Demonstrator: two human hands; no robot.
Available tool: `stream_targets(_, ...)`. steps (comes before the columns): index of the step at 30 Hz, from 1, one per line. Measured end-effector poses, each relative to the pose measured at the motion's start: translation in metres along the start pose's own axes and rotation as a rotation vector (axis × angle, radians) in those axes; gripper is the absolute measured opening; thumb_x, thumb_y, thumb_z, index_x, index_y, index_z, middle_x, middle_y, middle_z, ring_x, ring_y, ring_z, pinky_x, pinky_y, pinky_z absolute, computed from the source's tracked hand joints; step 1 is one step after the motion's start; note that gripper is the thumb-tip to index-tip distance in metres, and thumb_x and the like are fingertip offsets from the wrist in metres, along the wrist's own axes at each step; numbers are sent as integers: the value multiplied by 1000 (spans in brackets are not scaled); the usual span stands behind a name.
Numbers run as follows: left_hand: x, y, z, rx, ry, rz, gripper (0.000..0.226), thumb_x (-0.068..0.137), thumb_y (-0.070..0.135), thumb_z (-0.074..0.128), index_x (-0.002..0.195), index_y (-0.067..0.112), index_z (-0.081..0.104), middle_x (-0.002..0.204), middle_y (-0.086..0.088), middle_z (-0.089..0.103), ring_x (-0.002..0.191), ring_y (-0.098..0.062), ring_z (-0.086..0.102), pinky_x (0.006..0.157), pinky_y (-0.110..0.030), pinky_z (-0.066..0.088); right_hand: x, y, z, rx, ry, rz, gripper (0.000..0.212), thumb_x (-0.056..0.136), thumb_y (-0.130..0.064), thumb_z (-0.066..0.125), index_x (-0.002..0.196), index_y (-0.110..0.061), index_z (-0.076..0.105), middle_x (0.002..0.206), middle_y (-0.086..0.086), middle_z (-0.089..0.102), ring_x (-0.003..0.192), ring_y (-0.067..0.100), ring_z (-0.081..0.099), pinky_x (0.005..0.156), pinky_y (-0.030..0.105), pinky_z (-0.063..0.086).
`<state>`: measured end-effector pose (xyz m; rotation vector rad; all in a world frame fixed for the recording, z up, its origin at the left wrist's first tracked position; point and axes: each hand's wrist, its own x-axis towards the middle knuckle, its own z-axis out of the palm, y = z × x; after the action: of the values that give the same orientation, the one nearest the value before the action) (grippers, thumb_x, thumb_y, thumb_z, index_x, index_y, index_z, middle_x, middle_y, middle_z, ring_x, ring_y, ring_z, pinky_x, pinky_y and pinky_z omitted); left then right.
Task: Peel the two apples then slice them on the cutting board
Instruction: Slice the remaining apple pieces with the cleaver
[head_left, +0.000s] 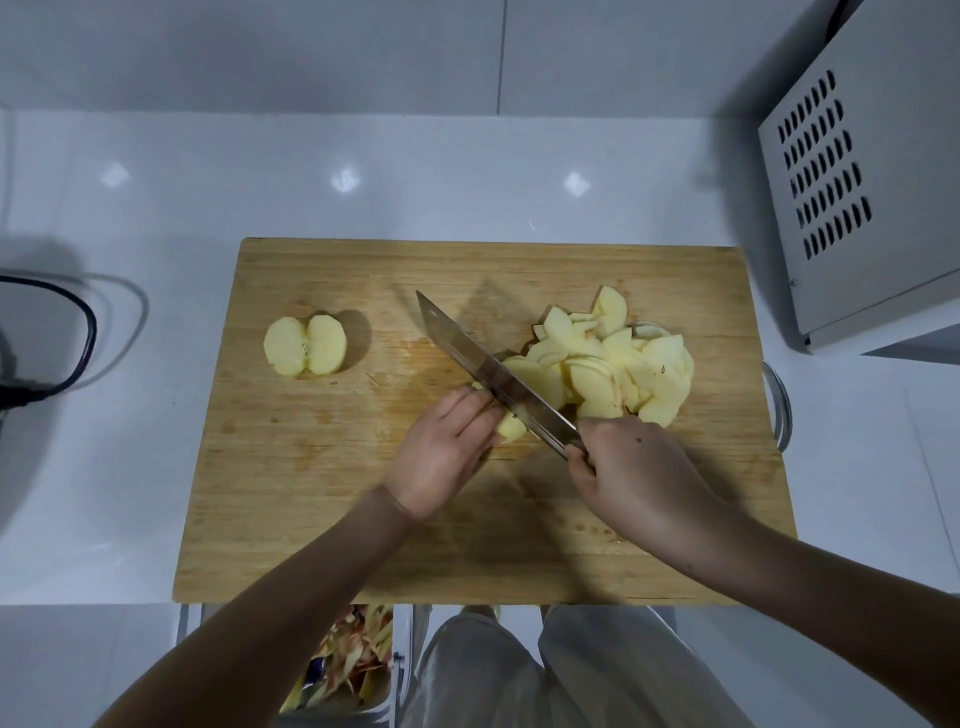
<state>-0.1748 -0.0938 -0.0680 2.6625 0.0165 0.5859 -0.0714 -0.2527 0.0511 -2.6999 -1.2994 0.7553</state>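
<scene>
Pale wood forms the rectangular cutting board (311, 467), which is laid on the glossy white tabletop (363, 182). Near the board's middle a small peeled apple piece (511, 428) is held down under the curled fingers of the left hand (441, 457), whose grip is closed on it. A broad steel kitchen knife (488, 371) is grasped by its handle in the right hand (634, 467), the grip clenched round it. The blade is slanted from that hand up and to the left, it is laid against the left hand's knuckles, and its edge is down at the apple piece. Just right of the blade, a heap of thin pale apple slices (618, 364) is spread on the board. Well apart, near the board's left side, a peeled apple half (305, 346) is set with its core line showing. A grey metal box with vent slots (857, 182) is stood at the right, and a black cable (78, 332) is looped at the left. Below the board's near edge a bin of peelings (353, 660) is seen.
</scene>
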Motion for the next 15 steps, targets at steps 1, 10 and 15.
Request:
stream_targets(1, 0, 0, 1, 0, 2, 0, 29, 89, 20, 54, 101, -2, 68, 103, -18, 67, 101, -24, 51, 80, -38, 54, 1, 1, 0, 5, -2, -2, 19, 99, -28, 36, 90, -20, 50, 61, -14, 32, 50, 0, 33, 44, 15, 22)
stream_targets(10, 4, 18, -4, -219, 67, -371, 17, 85, 18, 66, 93, 4, 70, 98, -8, 65, 94, -16, 57, 83, -23, 48, 31, -9, 33, 53, -33, 68, 15, 96, -23, 46, 97, -15, 59, 67, -9, 43, 62, 10, 48, 48, 18, 29)
stream_targets(15, 19, 24, -8, -408, 93, -907, 16, 75, 11, 78, 78, 19, 65, 90, -2, 64, 80, -12, 61, 77, -22, 50, 32, -3, 32, 120, -11, 68, 18, 97, -27, 42, 83, -19, 50, 62, -12, 38, 53, 3, 38, 44, 16, 24)
